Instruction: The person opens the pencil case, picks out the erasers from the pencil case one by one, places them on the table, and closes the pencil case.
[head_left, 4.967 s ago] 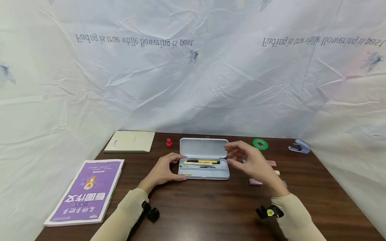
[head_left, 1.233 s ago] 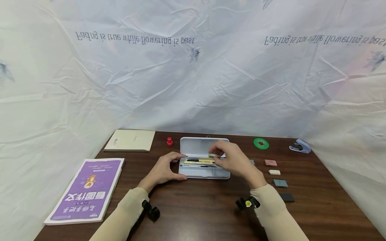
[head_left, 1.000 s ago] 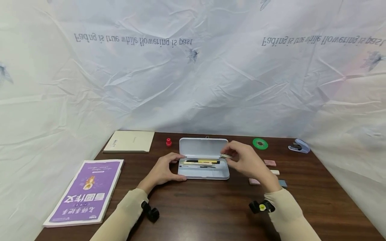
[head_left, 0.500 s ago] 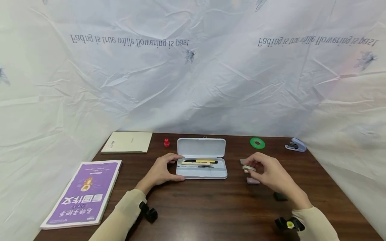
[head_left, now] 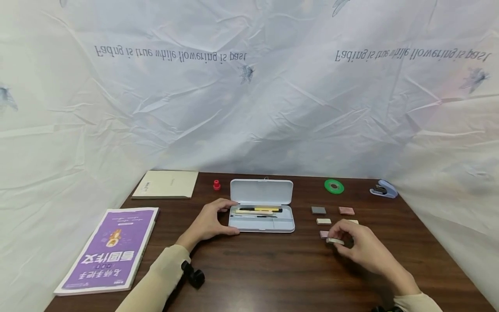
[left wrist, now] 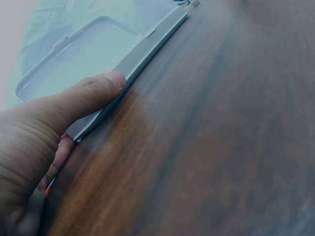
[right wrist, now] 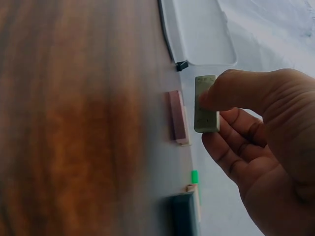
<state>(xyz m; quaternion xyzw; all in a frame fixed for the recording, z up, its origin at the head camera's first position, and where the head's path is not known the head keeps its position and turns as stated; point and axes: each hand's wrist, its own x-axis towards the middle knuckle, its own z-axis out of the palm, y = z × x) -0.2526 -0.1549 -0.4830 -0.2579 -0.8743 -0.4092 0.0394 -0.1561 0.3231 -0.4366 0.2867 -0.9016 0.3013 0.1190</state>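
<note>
While pinching one pale eraser (head_left: 335, 241) just above the surface (head_left: 273, 273), right hand (head_left: 360, 249); beside it four more erasers (head_left: 323, 221). Farther left, left hand (head_left: 208, 223) gripping one open pencil case (head_left: 261, 219) with two pens (head_left: 259, 209); beyond, two books (head_left: 111, 247).

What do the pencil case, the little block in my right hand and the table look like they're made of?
Pencil case: smooth pale blue-grey shell with thin walls, probably plastic, possibly painted metal.
Block: matte, speckled off-white slab, likely rubber, an eraser; right hand pinches it.
Table: dark brown with grain streaks and a slight sheen, wood or wood-look laminate.
</note>
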